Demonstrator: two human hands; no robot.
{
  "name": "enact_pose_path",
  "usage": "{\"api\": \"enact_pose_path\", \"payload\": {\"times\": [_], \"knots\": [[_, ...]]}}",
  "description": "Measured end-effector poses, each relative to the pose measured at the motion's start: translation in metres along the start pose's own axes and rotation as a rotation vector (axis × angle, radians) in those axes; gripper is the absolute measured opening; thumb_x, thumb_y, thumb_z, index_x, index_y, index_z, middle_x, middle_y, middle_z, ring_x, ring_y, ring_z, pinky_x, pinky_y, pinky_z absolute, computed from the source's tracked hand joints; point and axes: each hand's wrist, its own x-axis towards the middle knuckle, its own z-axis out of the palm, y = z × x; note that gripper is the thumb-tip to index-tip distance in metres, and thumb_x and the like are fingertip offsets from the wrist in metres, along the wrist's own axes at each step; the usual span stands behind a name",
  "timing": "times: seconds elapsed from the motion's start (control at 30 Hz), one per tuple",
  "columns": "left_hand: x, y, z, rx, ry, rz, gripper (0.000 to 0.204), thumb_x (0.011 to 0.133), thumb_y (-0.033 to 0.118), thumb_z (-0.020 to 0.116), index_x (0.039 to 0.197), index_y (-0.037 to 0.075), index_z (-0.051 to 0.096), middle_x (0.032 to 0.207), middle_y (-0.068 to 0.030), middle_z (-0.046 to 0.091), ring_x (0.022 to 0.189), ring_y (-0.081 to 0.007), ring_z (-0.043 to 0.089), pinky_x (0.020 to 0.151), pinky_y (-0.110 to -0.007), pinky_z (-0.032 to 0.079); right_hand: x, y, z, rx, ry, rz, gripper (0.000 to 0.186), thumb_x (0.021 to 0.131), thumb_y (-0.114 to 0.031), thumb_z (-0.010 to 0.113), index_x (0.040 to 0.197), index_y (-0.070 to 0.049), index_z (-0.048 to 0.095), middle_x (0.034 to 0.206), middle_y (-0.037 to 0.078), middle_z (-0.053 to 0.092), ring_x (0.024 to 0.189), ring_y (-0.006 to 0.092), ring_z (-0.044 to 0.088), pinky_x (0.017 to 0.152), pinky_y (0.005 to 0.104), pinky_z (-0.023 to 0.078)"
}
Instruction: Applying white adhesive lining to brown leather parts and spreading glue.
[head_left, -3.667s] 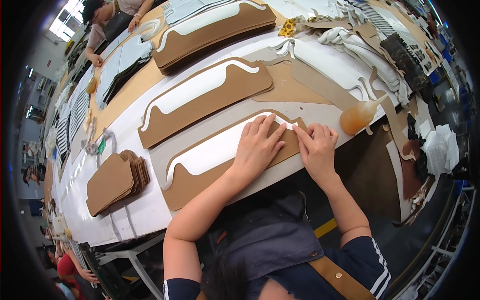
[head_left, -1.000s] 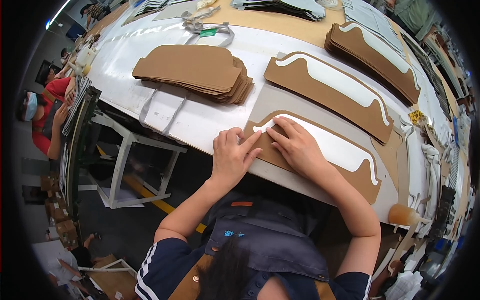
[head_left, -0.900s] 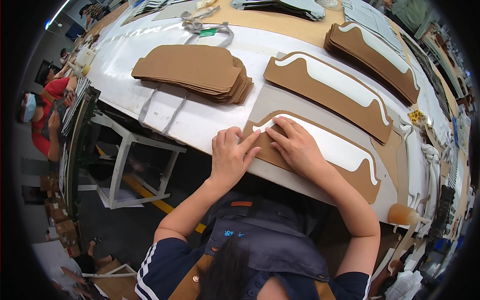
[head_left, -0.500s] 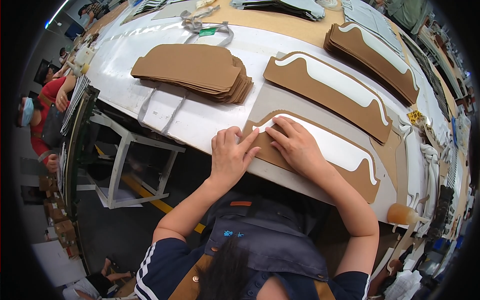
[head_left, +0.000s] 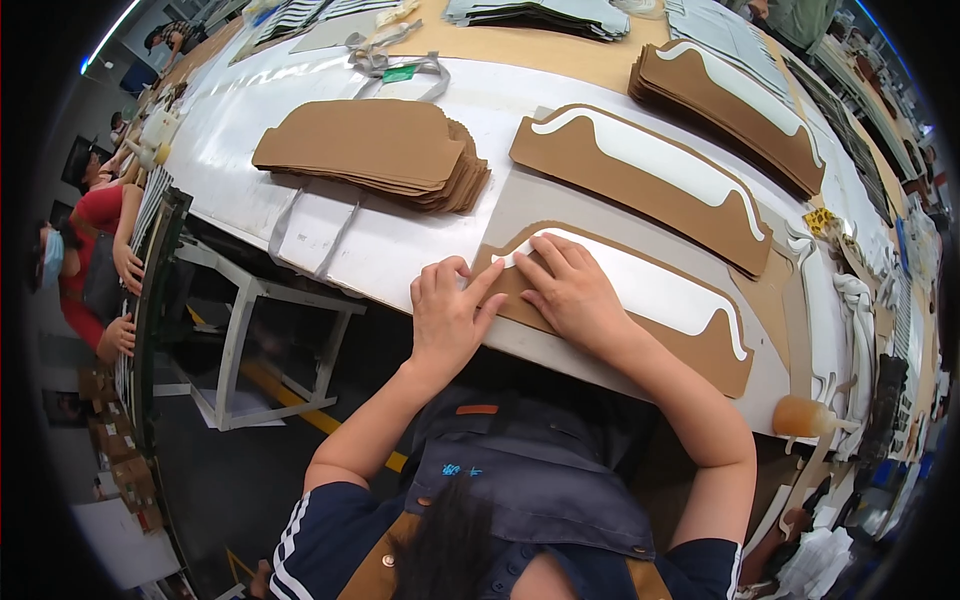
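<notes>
A flat brown shaped panel (head_left: 690, 352) lies on a grey board (head_left: 515, 212) at the table's near edge. Along its curved upper edge sits a white shaped piece (head_left: 660, 290) with thin curled ends. My left hand (head_left: 448, 312) rests at the panel's left end, index fingertip touching the white tip, thumb out and other fingers loosely bent. My right hand (head_left: 570, 285) lies over the left part of the white piece, fingers stretched and pressing on it. Neither hand grips anything. Just beyond lies another brown panel (head_left: 560, 150) with a white piece on top.
A stack of plain brown panels (head_left: 350, 140) stands at the left, another brown stack with white pieces (head_left: 720, 115) at the far right. An amber glue bottle (head_left: 800, 416) lies near the right edge. A metal-framed stand (head_left: 235, 350) and a person in red (head_left: 95, 215) are at the left.
The view has shifted slightly. My hands keep nearly the same place on the white piece and panel. The person in red has moved both hands.
</notes>
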Motion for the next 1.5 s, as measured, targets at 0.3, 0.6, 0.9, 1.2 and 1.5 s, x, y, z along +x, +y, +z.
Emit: {"api": "enact_pose_path", "payload": {"times": [0.3, 0.6, 0.9, 1.2, 1.5], "knots": [[0.003, 0.001, 0.004, -0.020, 0.038, 0.011, 0.043, 0.095, 0.029, 0.073, 0.136, 0.019, 0.069, 0.114, -0.0071, 0.052, 0.109, -0.0274, 0.049, 0.095, -0.044, 0.039, -0.008, -0.002, 0.003, -0.063, 0.019, 0.021, 0.047, 0.097, -0.026, 0.070, 0.143, -0.015, 0.062, 0.144, 0.021, 0.052, 0.137, 0.0390, 0.048, 0.117, 0.0481, 0.040], [0.028, 0.018, 0.012, -0.084, -0.048, 0.144, 0.067, 0.096, 0.032, 0.074, 0.151, 0.002, 0.051, 0.155, -0.0198, 0.047, 0.147, -0.0393, 0.039, 0.117, -0.053, 0.033, -0.083, 0.018, -0.066, -0.044, -0.188, 0.361, 0.081, 0.102, -0.047, 0.063, 0.161, 0.000, 0.036, 0.170, 0.018, 0.032, 0.160, 0.0321, 0.025, 0.132, 0.0486, 0.018], [0.050, 0.066, 0.047, -0.065, -0.317, 0.423, 0.084, 0.102, 0.058, 0.056, 0.165, 0.008, 0.032, 0.172, -0.0191, 0.027, 0.160, -0.0342, 0.023, 0.130, -0.049, 0.018, -0.159, 0.026, -0.097, -0.087, -0.037, 0.533, 0.061, 0.102, -0.032, 0.066, 0.152, 0.000, 0.050, 0.161, 0.016, 0.047, 0.153, 0.0301, 0.040, 0.125, 0.0467, 0.031], [0.065, 0.069, 0.044, -0.245, -0.248, 0.360, 0.059, 0.100, 0.042, 0.068, 0.146, 0.005, 0.058, 0.160, -0.0187, 0.045, 0.147, -0.0379, 0.041, 0.120, -0.053, 0.033, -0.124, 0.069, -0.093, -0.111, 0.246, 0.497, 0.013, 0.091, -0.005, 0.072, 0.104, -0.005, 0.069, 0.109, 0.009, 0.065, 0.108, 0.0297, 0.059, 0.096, 0.0429, 0.042], [0.045, 0.060, 0.027, -0.380, -0.016, 0.291, 0.046, 0.097, 0.027, 0.073, 0.139, 0.009, 0.064, 0.151, -0.0168, 0.049, 0.142, -0.0389, 0.041, 0.116, -0.053, 0.032, -0.111, 0.082, -0.101, -0.091, 0.151, 0.550, 0.011, 0.088, -0.006, 0.076, 0.092, -0.008, 0.066, 0.099, 0.006, 0.063, 0.100, 0.0251, 0.057, 0.097, 0.0402, 0.037]]}}
